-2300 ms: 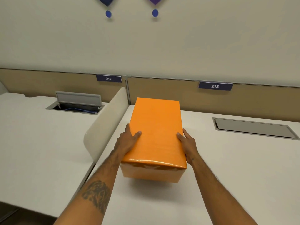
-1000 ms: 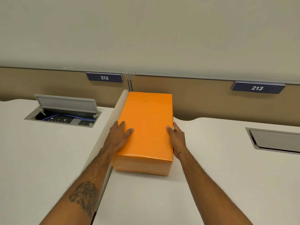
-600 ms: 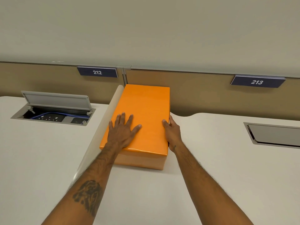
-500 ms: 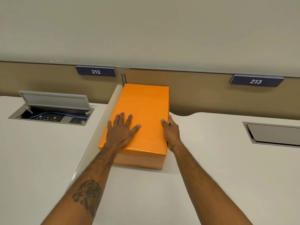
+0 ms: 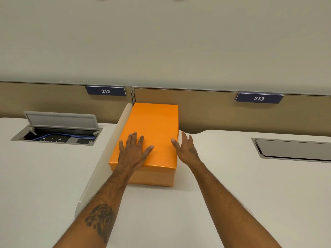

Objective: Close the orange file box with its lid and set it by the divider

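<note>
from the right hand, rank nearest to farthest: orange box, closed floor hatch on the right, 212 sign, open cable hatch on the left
From the right hand:
1. orange box, right beside it, on its left.
2. closed hatch, on the desk to its right.
3. 212 sign, back left on the panel.
4. open cable hatch, far left, past the divider.

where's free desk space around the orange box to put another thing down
Bare desk runs right of the orange file box up to the closed floor hatch, and in front of it between the forearms. The left side is tight: the box sits against the divider.
</note>
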### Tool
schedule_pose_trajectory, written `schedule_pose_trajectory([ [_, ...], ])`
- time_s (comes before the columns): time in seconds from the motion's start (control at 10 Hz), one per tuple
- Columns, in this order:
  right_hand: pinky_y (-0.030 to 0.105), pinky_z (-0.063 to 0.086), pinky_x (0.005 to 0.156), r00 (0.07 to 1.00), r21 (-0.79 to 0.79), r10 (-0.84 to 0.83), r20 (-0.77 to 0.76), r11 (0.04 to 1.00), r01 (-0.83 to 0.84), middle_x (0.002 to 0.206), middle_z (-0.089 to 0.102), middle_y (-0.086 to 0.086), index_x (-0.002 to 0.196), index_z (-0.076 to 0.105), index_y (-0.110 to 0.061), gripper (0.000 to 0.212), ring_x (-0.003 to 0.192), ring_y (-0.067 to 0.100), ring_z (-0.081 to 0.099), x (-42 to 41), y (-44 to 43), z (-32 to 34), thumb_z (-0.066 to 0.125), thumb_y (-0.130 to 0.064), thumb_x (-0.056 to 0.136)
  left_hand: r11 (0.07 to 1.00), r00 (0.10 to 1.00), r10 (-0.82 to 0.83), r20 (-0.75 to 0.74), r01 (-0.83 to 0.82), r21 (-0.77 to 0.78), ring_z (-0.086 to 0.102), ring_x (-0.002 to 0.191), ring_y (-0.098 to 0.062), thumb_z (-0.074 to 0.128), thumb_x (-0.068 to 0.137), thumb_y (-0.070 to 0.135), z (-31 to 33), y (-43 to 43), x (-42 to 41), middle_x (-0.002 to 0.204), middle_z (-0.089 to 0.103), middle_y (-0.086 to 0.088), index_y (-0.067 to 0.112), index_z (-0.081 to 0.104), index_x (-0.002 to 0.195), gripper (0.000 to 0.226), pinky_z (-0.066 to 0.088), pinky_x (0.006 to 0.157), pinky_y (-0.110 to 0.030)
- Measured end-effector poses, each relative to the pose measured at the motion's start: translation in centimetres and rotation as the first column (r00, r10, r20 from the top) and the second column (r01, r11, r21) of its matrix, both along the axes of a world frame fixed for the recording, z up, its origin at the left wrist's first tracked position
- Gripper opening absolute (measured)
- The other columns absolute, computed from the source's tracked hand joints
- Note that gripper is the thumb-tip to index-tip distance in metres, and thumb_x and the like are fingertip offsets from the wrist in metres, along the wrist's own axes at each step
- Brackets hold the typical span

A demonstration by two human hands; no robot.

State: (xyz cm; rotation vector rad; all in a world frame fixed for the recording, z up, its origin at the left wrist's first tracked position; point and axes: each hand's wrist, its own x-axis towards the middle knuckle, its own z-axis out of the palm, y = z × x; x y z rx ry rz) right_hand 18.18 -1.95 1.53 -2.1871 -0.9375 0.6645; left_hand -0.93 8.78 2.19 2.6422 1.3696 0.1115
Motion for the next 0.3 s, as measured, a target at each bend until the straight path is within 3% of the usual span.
schedule_pose_trajectory([
  [0.1, 0.057, 0.019, 0.117, 0.926, -0.172, 0.177, 0.334, 0.977, -0.125, 0.166, -0.004, 0.013, 0.157, 0.004, -0.026, 0.082, 0.152, 0.035, 0.005, 0.1, -4.1, -0.4, 0.029, -0.07, 0.093, 0.997, 0.998, -0.06, -0.024, 0.061, 0.056, -0.004, 0.153, -0.023, 0.015, 0.091, 0.073, 1.0, -2.7, 0.5, 0.167, 0.0, -0.007, 0.023, 0.01, 0.157, 0.083, -0.002, 0.119, -0.057],
  [0.3, 0.059, 0.008, 0.117, 0.787, -0.294, 0.285, 0.548, 0.946, -0.138, 0.165, -0.009, 0.016, 0.157, 0.0, -0.029, 0.077, 0.152, 0.036, -0.006, 1.4, -12.9, -1.6, 0.02, -0.069, 0.094, 0.978, 0.986, -0.134, -0.095, 0.147, 0.149, -0.007, 0.153, -0.024, 0.013, 0.091, 0.072, 1.8, -9.5, 2.3, 0.166, -0.005, -0.008, 0.023, 0.0, 0.157, 0.083, -0.003, 0.119, -0.058],
])
